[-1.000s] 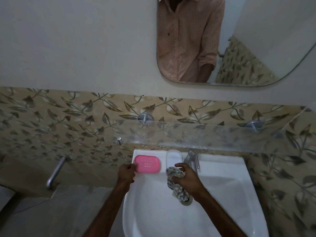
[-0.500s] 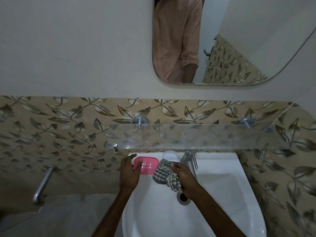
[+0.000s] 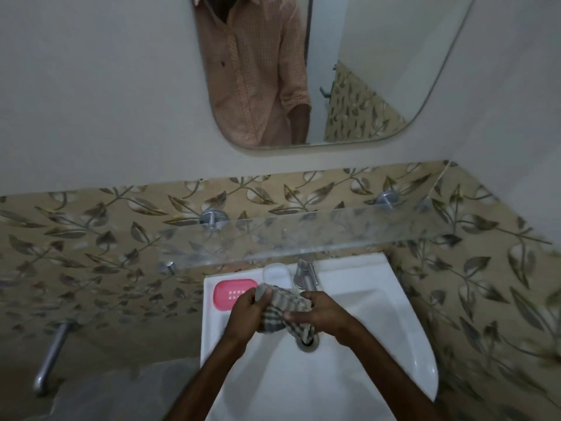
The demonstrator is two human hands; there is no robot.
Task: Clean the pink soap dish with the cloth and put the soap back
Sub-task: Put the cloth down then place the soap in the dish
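The pink soap dish lies on the back left ledge of the white sink, with small holes in its middle. A white bar of soap rests on the ledge beside the tap, to the right of the dish. Both my hands hold the checked cloth bunched over the basin, just right of the dish. My left hand grips its left end and my right hand grips its right end. One corner of the cloth hangs down onto the drain.
A chrome tap stands at the back of the sink. A glass shelf juts out just above the soap and tap. A mirror hangs higher up. A metal pipe sticks out of the tiled wall at the left.
My left hand has left the soap dish and joined the right hand on the cloth. The cloth is now bunched between both hands over the basin. The dish stays on the ledge.
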